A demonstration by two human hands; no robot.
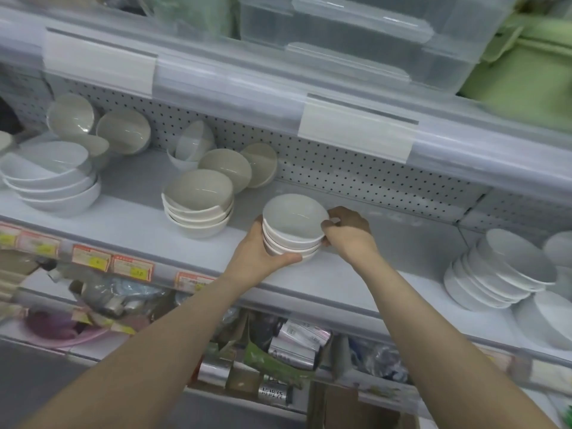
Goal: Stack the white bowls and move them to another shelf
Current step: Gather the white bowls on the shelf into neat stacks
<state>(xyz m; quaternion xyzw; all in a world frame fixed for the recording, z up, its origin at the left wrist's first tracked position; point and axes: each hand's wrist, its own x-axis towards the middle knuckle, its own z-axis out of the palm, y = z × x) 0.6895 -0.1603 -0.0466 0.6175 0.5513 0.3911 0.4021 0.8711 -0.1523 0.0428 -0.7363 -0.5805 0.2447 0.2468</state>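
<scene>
A small stack of white bowls (294, 224) sits on the grey middle shelf (402, 243), near its front. My left hand (260, 252) cups the stack's left side and base. My right hand (348, 232) grips the rim of the top bowl from the right. Another stack of white bowls (198, 202) stands just to the left, and a wider stack (52, 178) sits at the far left. Loose bowls (229, 164) lean against the pegboard behind them.
A tilted pile of white plates (501, 270) lies at the right end of the shelf. The shelf above (356, 131) holds clear plastic boxes (356, 35) and hangs low over the bowls. Below, a shelf is packed with foil rolls and packets (294, 345).
</scene>
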